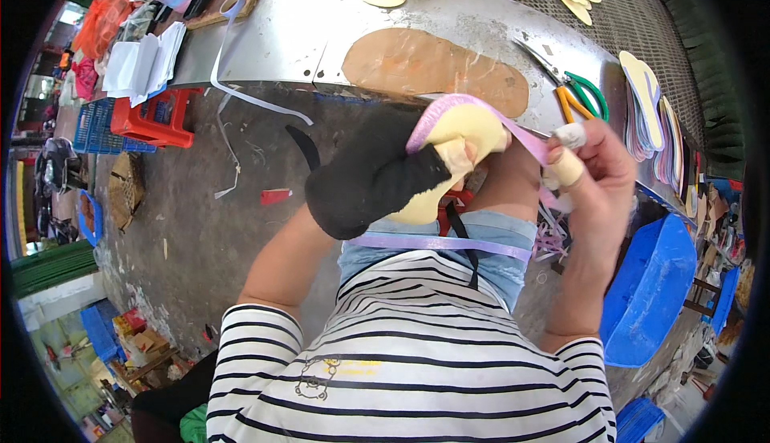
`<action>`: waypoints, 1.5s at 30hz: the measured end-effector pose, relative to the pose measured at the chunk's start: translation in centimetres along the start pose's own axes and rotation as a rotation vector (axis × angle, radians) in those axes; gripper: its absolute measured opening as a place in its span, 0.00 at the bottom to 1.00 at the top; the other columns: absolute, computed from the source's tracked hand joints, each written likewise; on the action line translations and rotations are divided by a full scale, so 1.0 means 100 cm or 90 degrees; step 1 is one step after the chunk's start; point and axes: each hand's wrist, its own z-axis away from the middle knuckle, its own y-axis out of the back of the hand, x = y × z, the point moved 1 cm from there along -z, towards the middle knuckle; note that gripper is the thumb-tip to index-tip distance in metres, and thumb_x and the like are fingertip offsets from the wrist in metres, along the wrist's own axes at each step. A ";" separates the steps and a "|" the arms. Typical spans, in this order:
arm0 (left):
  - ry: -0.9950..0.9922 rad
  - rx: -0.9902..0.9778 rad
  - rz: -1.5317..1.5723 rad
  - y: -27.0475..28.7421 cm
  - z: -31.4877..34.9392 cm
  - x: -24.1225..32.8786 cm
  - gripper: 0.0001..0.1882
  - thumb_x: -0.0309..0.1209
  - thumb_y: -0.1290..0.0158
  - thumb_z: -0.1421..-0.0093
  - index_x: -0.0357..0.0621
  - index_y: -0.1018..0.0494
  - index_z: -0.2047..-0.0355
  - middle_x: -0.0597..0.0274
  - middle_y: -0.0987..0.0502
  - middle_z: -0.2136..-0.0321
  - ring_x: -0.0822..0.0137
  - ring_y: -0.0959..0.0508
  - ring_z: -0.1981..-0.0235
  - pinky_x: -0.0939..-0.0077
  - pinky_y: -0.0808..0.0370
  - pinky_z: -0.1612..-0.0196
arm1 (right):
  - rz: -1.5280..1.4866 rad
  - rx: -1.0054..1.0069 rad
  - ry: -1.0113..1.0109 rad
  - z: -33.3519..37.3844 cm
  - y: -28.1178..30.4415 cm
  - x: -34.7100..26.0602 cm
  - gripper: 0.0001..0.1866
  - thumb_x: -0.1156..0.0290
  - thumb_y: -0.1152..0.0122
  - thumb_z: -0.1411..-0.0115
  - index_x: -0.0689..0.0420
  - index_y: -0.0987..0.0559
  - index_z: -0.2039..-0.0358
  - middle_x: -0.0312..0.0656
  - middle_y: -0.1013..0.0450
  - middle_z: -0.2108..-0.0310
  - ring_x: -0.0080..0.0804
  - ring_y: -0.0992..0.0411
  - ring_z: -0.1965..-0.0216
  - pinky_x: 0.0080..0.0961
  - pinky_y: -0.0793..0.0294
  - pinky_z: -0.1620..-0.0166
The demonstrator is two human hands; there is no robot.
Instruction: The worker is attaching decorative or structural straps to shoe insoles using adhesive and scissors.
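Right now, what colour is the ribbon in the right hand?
The ribbon is pinkish lilac; it shows best in the head view.

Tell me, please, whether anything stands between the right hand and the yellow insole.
Only the lilac ribbon, spanning the gap between the right hand and the yellow insole; nothing else visible is in the way.

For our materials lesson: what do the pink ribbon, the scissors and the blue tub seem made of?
Pink ribbon: probably satiny synthetic, given its sheen.
Scissors: grey metallic blades, likely steel; orange and green handles, probably plastic.
Blue tub: likely plastic; smooth, moulded shape.
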 end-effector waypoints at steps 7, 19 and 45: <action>0.025 0.123 0.025 -0.009 -0.004 -0.001 0.14 0.36 0.49 0.42 0.35 0.27 0.64 0.60 0.24 0.77 0.72 0.25 0.74 0.78 0.29 0.70 | 0.004 0.135 0.099 0.008 -0.027 0.023 0.07 0.81 0.40 0.49 0.64 0.25 0.68 0.33 0.27 0.74 0.13 0.31 0.72 0.11 0.32 0.68; 0.018 -0.081 -0.120 0.009 -0.010 0.007 0.17 0.37 0.49 0.43 0.36 0.28 0.60 0.56 0.24 0.75 0.62 0.24 0.73 0.71 0.29 0.66 | 0.024 -0.072 0.006 -0.029 0.036 -0.007 0.10 0.82 0.36 0.55 0.63 0.24 0.69 0.36 0.26 0.72 0.19 0.28 0.70 0.14 0.29 0.64; 0.027 0.246 0.169 -0.027 -0.042 -0.008 0.09 0.30 0.44 0.46 0.38 0.24 0.66 0.67 0.23 0.74 0.79 0.27 0.72 0.83 0.29 0.69 | -0.136 -0.057 -0.042 -0.024 -0.028 0.034 0.03 0.80 0.42 0.46 0.64 0.26 0.70 0.31 0.30 0.79 0.11 0.32 0.77 0.10 0.36 0.76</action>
